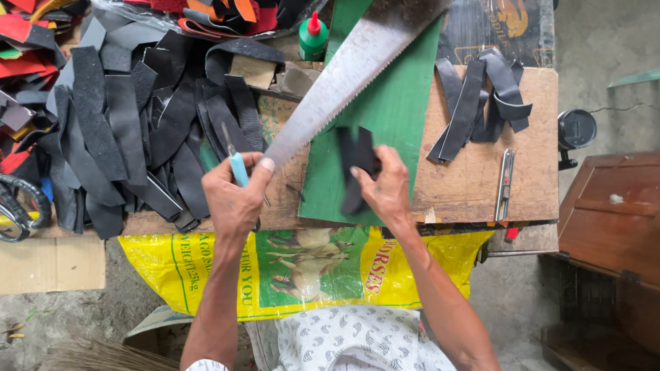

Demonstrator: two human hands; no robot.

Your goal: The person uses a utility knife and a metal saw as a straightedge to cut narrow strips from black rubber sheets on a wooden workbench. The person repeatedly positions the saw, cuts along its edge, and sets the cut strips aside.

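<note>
My left hand (234, 199) grips a small knife with a light blue handle (238, 168), blade pointing up, and its thumb rests against the tip of a long saw blade (344, 75) lying diagonally. My right hand (385, 189) holds a folded black leather strip (356, 168) down on the green cutting mat (395, 103). Both hands are over the near edge of the wooden work board (474, 178).
A heap of black leather strips (124, 130) covers the left side, with red scraps (27, 41) behind. More black strips (481, 96) and a metal utility knife (504, 184) lie at right. A green glue bottle (313, 38) stands at the back. A yellow sack (206, 268) hangs below.
</note>
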